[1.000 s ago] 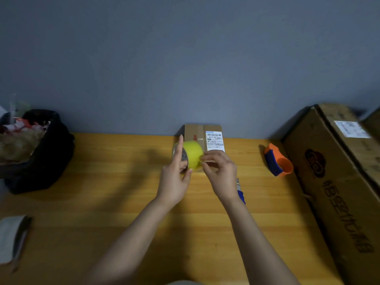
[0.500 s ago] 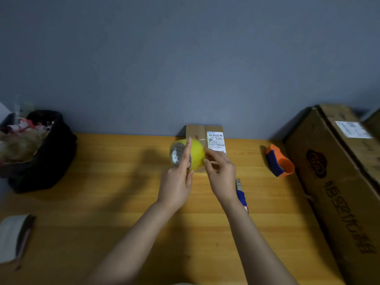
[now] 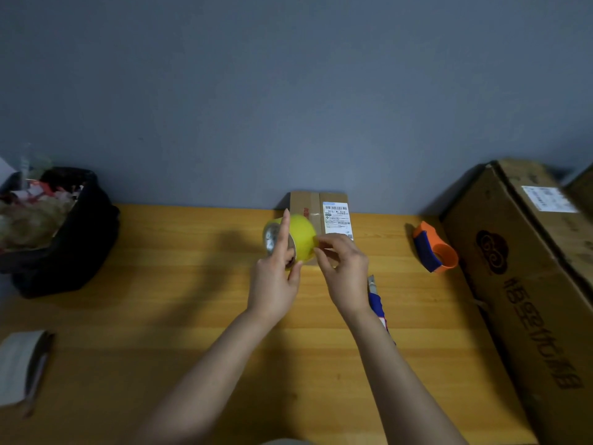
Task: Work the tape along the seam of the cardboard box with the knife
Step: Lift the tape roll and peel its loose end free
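A small cardboard box point(image 3: 308, 203) with a white shipping label stands at the table's far edge against the wall. In front of it my left hand point(image 3: 276, 277) holds a yellow tape roll point(image 3: 301, 237) upright, index finger stretched across its open side. My right hand point(image 3: 345, 271) pinches at the roll's right edge, where the tape end is; I cannot see the end itself. A blue-handled knife point(image 3: 375, 300) lies on the wooden table point(image 3: 160, 300) just right of my right wrist, blade pointing away, partly hidden by my forearm.
An orange and blue tape dispenser point(image 3: 434, 252) sits to the right. A large cardboard box point(image 3: 529, 300) fills the right side. A black bag point(image 3: 73, 239) full of scraps stands at the left, and a white packet point(image 3: 22, 367) lies at the near left edge.
The tape roll has been turned and shifted slightly left, its open side now facing more toward the left. My right fingers stay pinched at its right edge.
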